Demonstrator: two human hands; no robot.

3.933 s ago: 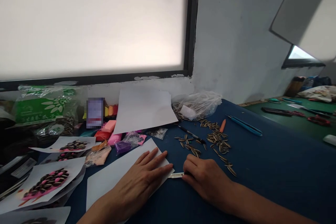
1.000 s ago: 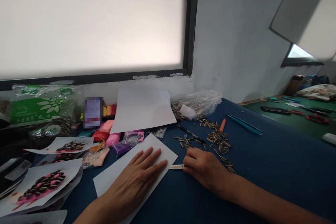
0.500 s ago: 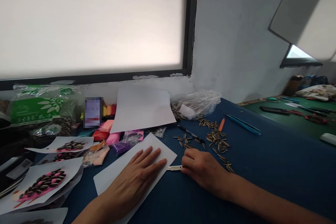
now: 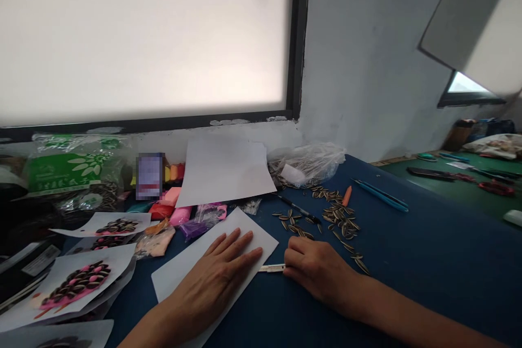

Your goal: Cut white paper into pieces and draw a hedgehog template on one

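A sheet of white paper [image 4: 248, 228] lies aslant on the blue table. My left hand [image 4: 222, 269] rests flat on it, fingers stretched out and slightly apart. My right hand [image 4: 316, 266] is closed around a slim white utility knife [image 4: 272, 268], whose front part points left and meets the paper's right edge near my left fingers. Most of the knife's handle is hidden inside my fist. Just beyond my right hand, striped sunflower seeds [image 4: 345, 220] and a black pen [image 4: 299, 206] lie on the table.
Blue tweezers [image 4: 381, 194] and an orange stick [image 4: 347, 196] lie to the right. Behind are a stack of white sheets [image 4: 228, 171], a plastic bag [image 4: 314, 163] and colourful clay packets [image 4: 179, 215]. Papers with seed-covered pink clay shapes [image 4: 77, 285] are at left.
The view has shifted slightly. The knife has slid a little toward me along the paper's edge with my right hand. My left hand stays flat on the paper.
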